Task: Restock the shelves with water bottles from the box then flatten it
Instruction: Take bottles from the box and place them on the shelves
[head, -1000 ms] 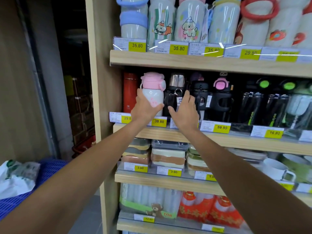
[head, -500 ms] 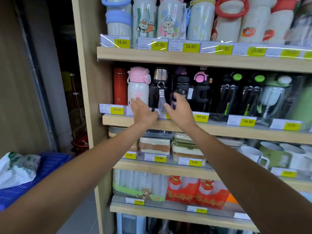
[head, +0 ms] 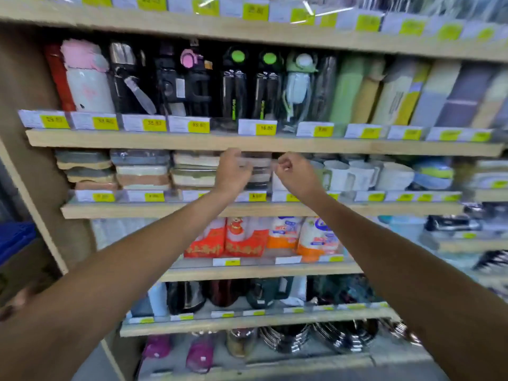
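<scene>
A white water bottle with a pink lid (head: 88, 78) stands near the left end of the wooden bottle shelf (head: 137, 140), beside a red bottle (head: 56, 75). Black bottles (head: 192, 83) and green-capped ones (head: 237, 83) fill the row to its right. My left hand (head: 232, 171) and my right hand (head: 295, 174) hang in front of the shelf below. Their fingers are loosely curled and hold nothing. The box is out of view. The picture is blurred by motion.
Stacked food containers (head: 143, 171) and white mugs (head: 357, 174) sit behind my hands. Lower shelves carry orange packs (head: 244, 237), kettles (head: 187, 296) and metal pans (head: 291, 339). A blue crate (head: 13, 237) is at the left edge.
Both hands have let go of the pink-lidded bottle and drawn back down and to the right. The view has swung right and down along the shelves.
</scene>
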Motion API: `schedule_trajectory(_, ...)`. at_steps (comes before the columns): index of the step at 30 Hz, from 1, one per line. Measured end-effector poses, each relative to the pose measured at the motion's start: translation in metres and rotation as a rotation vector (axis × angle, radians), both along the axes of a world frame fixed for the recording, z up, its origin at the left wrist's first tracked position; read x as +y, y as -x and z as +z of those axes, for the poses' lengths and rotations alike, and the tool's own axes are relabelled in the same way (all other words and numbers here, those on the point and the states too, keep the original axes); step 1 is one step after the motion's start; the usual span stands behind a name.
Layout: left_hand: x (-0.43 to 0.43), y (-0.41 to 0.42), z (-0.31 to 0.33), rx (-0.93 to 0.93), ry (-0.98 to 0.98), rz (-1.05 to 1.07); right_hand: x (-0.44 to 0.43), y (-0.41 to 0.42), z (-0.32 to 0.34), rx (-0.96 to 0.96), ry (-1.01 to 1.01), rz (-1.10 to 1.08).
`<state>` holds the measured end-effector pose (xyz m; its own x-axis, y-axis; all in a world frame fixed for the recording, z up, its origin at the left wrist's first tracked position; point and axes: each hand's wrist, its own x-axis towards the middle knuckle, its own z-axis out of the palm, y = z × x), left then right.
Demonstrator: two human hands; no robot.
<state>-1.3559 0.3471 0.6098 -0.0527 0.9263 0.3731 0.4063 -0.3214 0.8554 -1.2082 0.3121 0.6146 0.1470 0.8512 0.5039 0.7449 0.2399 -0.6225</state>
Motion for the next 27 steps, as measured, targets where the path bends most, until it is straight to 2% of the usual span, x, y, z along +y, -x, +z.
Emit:
schedule_trajectory(7, -0.065, -0.159, -0.07, 0.039, 0.112, -0.219, -0.071, -0.145, -0.064, -0.01, 0.143, -0.129)
schedule_trajectory(14, -0.087, -0.308, -0.13, 0.109, 0.227, -0.421, -0.123, -0.281, -0.121, 0.01, 0.294, -0.259)
schedule_trajectory(21, -0.085, -0.46, -0.196, 0.276, 0.326, -0.699, -0.162, -0.419, -0.192, 0.125, 0.421, -0.502)
schedule_trajectory(27, -0.094, -0.625, -0.249, 0.442, 0.447, -0.984, -0.201, -0.553, -0.252, 0.237, 0.617, -0.725)
